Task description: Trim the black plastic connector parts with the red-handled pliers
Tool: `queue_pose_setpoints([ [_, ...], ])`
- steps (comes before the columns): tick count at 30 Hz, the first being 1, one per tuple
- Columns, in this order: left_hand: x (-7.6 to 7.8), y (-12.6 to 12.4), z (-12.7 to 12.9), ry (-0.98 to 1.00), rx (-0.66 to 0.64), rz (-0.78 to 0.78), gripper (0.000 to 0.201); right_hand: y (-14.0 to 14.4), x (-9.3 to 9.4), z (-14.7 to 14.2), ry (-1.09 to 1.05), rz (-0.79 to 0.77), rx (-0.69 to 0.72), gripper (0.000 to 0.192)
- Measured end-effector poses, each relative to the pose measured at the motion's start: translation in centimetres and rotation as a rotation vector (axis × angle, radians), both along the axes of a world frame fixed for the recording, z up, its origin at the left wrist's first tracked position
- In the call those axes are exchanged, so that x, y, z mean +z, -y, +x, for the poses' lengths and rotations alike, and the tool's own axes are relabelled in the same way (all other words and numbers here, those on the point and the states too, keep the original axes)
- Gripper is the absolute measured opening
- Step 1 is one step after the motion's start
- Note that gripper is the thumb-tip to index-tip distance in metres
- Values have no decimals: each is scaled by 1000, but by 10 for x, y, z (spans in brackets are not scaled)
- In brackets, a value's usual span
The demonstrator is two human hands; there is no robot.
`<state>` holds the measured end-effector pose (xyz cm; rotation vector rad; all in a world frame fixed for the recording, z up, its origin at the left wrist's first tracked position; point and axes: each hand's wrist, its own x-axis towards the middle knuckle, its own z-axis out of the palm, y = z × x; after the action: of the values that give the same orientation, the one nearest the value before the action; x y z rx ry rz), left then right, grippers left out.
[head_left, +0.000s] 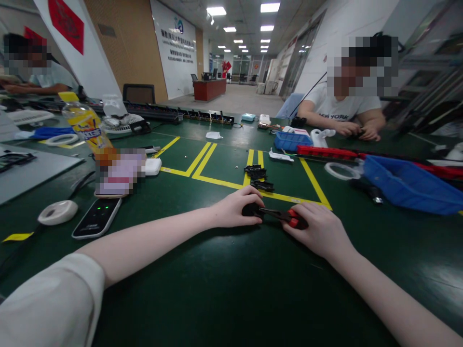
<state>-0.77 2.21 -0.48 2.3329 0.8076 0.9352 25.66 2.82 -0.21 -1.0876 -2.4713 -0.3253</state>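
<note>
My right hand is closed round the red handles of a pair of pliers, whose dark jaws point left. The jaw tips reach a small black part that my left hand holds between its fingers. Most of that part is covered by the fingers, so its kind does not show, and I cannot tell whether the jaws grip it. Just beyond my left hand, several black pieces lie in a loose pile across a yellow tape line on the green table.
To the right stand a blue bin and a smaller blue tray. On the left are a drink bottle, a phone, a black-faced device and a white case. A co-worker sits across the table.
</note>
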Motion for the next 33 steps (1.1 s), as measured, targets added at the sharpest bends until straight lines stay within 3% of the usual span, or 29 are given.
queue_pose_setpoints([
  [5,-2,-1,1,1,37,-27,40,1,2,0,-12,-25,14,22],
  [11,0,0,1,-4,-1,-34,28,2,3,0,3,-52,11,22],
  [20,6,5,1,-66,-13,-69,32,6,5,1,-38,-40,24,17],
  [33,13,11,1,-79,-181,-120,27,11,7,0,-90,-72,73,15],
])
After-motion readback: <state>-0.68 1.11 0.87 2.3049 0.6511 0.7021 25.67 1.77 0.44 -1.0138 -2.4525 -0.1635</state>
